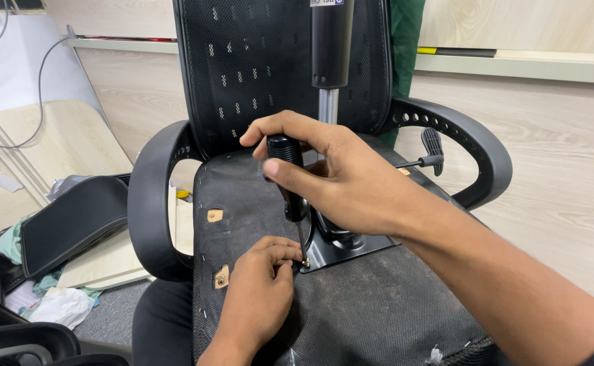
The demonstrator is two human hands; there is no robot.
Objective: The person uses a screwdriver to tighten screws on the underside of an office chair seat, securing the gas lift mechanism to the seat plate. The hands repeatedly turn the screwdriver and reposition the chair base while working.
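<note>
Right hand fingers: wrapped tight around the black ribbed handle of a screwdriver, thumb along the near side; the right hand comes in from the lower right.
Left hand fingers: pinched together at the screwdriver tip, closed on a small brass screw; the left hand rises from the bottom edge.
Screwdriver: nearly upright, its thin shaft running down from the handle to the screw.
Screw: at the near left corner of a black metal plate, touching it.
Metal plate: lies flat on the underside of an overturned chair seat, which is covered in dusty black fabric.
Gas cylinder: black with a silver rod, standing up from the plate behind the right hand.
Lever: black, sticking out to the right of the plate.
Armrests: curved black plastic, one on each side of the seat.
Mesh backrest: upright behind the seat.
Surroundings: wooden boards and a black cushion on the floor to the left.
</note>
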